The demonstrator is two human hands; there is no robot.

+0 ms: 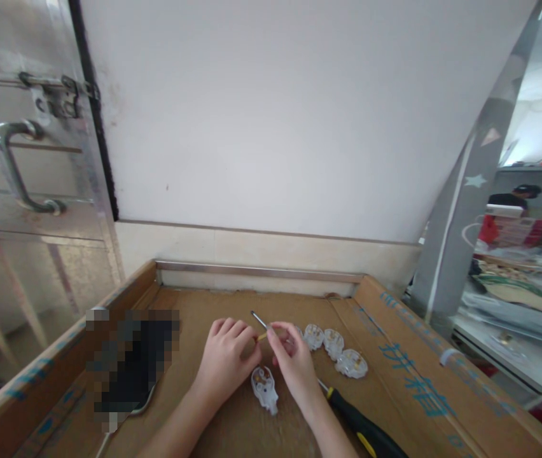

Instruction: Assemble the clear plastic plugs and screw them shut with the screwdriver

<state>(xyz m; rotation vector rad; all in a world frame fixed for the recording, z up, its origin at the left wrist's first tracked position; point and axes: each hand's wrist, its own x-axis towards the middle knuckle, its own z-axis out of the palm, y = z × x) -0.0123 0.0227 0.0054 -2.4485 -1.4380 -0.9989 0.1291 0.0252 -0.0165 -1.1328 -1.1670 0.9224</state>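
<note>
My left hand (pixel 230 350) is closed, its fingertips pinching one end of a small brass-coloured piece (pixel 262 336). Close beside it, my right hand (pixel 292 356) is closed on a thin metal rod (pixel 259 319) with a dark tip that points up and left. The rod's other end is hidden in the fingers. Just below the hands, a clear plastic plug housing (pixel 264 389) lies on the cardboard with brass parts inside. A screwdriver (pixel 359 420) with a black and yellow handle lies by my right forearm, partly behind it.
Several similar clear housings (pixel 333 343) lie in a row to the right. A pixelated dark object (pixel 132 366) with a white cable lies at the left. Cardboard-covered raised edges (pixel 404 356) border the work surface. A metal door (pixel 27 165) stands left; a person (pixel 514 198) is far right.
</note>
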